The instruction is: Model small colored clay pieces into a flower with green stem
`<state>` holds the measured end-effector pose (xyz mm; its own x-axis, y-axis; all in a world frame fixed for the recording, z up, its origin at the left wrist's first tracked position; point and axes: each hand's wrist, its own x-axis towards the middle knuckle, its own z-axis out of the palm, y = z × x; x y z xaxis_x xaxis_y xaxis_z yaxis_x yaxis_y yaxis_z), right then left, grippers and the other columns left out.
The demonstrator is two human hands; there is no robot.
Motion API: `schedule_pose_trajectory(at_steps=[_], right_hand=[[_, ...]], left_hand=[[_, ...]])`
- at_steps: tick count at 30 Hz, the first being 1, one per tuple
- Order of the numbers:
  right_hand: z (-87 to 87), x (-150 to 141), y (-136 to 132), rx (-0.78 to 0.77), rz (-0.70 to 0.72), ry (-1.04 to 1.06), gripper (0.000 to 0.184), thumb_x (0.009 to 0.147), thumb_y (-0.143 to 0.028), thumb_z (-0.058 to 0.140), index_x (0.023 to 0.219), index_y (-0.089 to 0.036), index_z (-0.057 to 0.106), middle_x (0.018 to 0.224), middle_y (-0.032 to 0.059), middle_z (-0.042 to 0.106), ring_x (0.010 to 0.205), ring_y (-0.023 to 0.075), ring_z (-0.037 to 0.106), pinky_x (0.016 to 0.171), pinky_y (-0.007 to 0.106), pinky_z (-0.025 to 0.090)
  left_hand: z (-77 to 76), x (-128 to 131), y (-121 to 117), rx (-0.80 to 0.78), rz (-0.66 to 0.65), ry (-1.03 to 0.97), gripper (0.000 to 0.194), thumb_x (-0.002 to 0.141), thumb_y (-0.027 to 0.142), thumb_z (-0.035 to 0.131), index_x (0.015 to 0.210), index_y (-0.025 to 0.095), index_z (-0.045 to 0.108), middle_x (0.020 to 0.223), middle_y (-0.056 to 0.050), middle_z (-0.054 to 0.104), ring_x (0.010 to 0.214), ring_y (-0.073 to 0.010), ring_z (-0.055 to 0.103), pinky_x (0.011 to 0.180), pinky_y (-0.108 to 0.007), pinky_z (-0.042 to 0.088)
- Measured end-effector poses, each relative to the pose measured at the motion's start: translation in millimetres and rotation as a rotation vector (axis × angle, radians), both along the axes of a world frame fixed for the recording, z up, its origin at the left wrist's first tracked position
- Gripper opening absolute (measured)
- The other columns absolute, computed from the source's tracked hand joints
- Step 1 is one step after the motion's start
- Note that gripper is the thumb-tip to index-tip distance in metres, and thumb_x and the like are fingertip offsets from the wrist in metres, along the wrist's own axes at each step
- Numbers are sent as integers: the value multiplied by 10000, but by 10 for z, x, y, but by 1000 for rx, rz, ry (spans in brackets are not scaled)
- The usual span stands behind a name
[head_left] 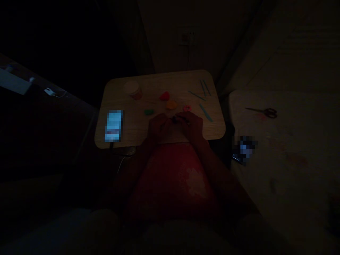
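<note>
In the dim light, my left hand (158,126) and my right hand (191,124) meet at the near edge of the small wooden table (132,132). Between their fingertips is a small dark lump of what looks like modelling clay (174,119); both hands pinch it. Just beyond the fingers lie an orange clay lump (171,105) and a red one (164,96). A green piece (149,112) rests left of my left hand, and a pink ring-shaped piece (187,108) sits above my right hand. Finer shapes are lost in the dark.
A blue-green modelling knife (205,112) and several thin sticks (197,95) lie at the table's right. A lidded tub (133,90) stands back left, and a lit phone (114,125) front left. Scissors (265,112) and another lit device (244,150) rest on the pale surface at right.
</note>
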<state>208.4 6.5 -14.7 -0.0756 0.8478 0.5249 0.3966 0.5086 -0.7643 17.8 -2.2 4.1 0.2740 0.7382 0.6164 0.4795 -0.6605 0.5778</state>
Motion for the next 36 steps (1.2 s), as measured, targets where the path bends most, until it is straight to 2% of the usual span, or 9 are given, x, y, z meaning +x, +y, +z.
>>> schedule_pose_trajectory(at_steps=[6,9,15,20,24,28,30,33,36], right_hand=[[25,-19,-26,0,-52,41,277,913,-501,764,841,-233,756,795,35,757,713,189,683,727,344,582],[30,-21,-30,-17,-91,45,293,924,-517,737,833,-238,740,783,34,749,699,191,676,704,348,579],[39,-7,-12,51,-92,27,243,1025,-375,556,1082,-271,768,1032,75,797,985,235,745,930,416,607],[-9,1,-3,15,-102,145,406,1087,-346,352,1323,-253,669,1093,98,770,793,188,734,783,374,625],[-74,-7,6,12,-206,219,297,1079,-419,459,1158,-241,683,1079,100,768,925,218,747,801,368,615],[-73,-26,15,3,-234,284,247,1044,-465,564,1039,-248,681,1051,83,775,1021,236,752,880,388,611],[-38,-24,14,20,-217,285,262,1053,-453,548,1004,-245,700,1022,82,778,1009,240,753,925,409,599],[25,-5,5,68,-191,212,290,1071,-429,507,1001,-246,721,1009,91,779,1013,246,749,941,417,592],[54,13,-8,75,-187,141,275,1071,-415,499,1066,-258,723,1028,88,761,970,229,735,833,372,609]], left_hand=[[-2,-1,1,-9,18,17,420,1073,386,496,730,191,642,694,-33,613,672,-170,569,650,-328,441],[-1,-2,1,-23,32,22,432,1077,413,477,747,196,653,711,-41,628,681,-174,580,654,-335,453],[17,8,2,-31,31,9,440,1074,418,474,737,195,647,700,-44,627,677,-175,584,661,-334,463],[1,18,9,-32,129,-26,299,1053,428,526,955,193,683,857,-64,666,770,-190,607,734,-340,509],[-57,33,27,-25,157,30,304,1022,445,589,1188,197,647,1076,-111,658,975,-243,634,863,-386,547],[-97,71,34,-68,117,201,496,922,421,738,1344,196,606,1302,-164,591,1223,-336,577,1057,-491,507],[-109,88,40,-99,133,267,492,898,379,760,1329,183,629,1323,-175,569,1233,-351,562,1077,-511,491],[-124,98,55,-127,140,303,331,902,291,731,1208,169,691,1280,-174,586,1196,-347,567,1067,-518,489],[-131,84,70,-132,110,254,259,927,254,694,1178,191,694,1234,-144,629,1170,-317,589,1055,-491,504]])
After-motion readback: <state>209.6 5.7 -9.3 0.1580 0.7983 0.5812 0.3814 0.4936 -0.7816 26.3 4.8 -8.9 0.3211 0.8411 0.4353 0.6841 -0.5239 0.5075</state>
